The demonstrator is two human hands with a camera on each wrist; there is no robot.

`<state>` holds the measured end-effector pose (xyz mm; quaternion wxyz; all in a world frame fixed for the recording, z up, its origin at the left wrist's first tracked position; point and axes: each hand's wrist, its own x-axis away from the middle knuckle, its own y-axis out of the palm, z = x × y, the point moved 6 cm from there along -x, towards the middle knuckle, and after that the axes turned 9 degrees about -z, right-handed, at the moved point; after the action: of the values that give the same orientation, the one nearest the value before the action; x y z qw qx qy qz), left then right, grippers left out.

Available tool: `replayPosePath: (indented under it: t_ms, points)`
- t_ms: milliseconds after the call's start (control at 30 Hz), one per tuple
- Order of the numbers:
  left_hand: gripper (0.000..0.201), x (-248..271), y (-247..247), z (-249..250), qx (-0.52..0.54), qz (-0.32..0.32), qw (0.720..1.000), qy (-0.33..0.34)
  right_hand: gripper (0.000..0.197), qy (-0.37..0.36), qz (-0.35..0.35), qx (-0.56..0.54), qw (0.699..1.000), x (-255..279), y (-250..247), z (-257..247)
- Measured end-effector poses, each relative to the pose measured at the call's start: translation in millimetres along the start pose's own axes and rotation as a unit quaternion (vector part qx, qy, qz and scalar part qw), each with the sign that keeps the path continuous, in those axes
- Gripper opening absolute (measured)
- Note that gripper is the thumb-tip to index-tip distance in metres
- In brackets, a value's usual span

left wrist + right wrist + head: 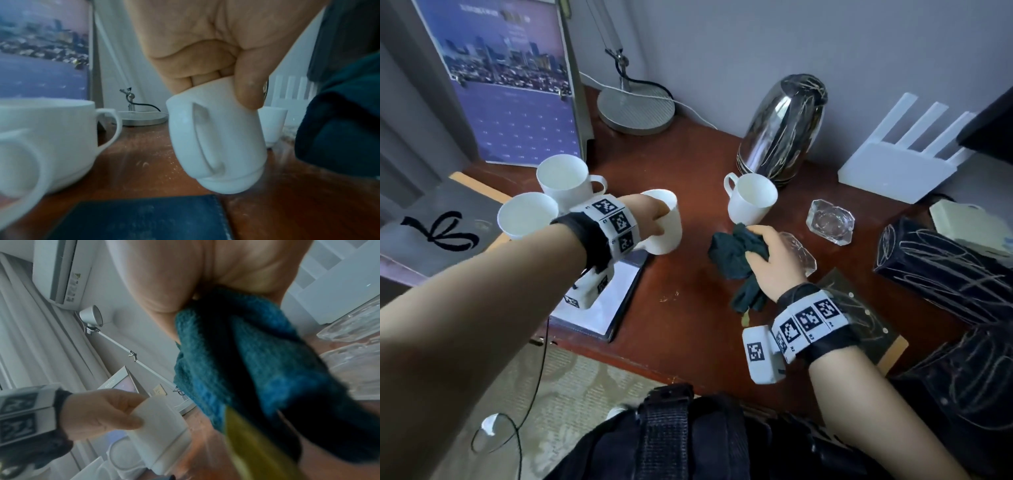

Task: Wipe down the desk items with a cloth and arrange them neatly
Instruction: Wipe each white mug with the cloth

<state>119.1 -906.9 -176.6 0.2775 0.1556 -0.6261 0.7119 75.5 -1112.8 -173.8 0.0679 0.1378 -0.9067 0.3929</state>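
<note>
My left hand (654, 217) grips a white mug (666, 231) by its rim, thumb outside and fingers inside. In the left wrist view that mug (216, 138) hangs tilted just above the red-brown desk (688, 308), handle toward the camera. My right hand (770, 255) clutches a bunched dark teal cloth (736, 255), which fills the right wrist view (246, 361). The hand hovers beside a clear glass ashtray (803, 255). Two white mugs (563, 180) (527, 214) stand together at the left. Another white mug (751, 202) stands mid-desk.
A steel kettle (780, 130), a white router (900, 161) and a lamp base (635, 109) line the back wall. A second glass ashtray (830, 221) sits right of centre. A notebook (602, 305) lies under my left wrist. A black box (945, 270) is at the right.
</note>
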Motion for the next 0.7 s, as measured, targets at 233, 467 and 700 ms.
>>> replayPosePath:
  t_ms: [233,467,700]
  points:
    - [0.046,-54,-12,-1,-0.147,-0.097,0.983,-0.059,0.042,0.010,0.007,-0.037,0.999,-14,-15,5]
    - [0.048,-90,-32,-28,-0.145,-0.105,0.973,-0.147,0.040,0.059,0.033,-0.011,0.998,-24,-29,37]
    - [0.045,-85,-50,-27,-0.033,0.007,0.978,-0.206,0.039,0.067,0.051,-0.160,0.984,-23,-42,59]
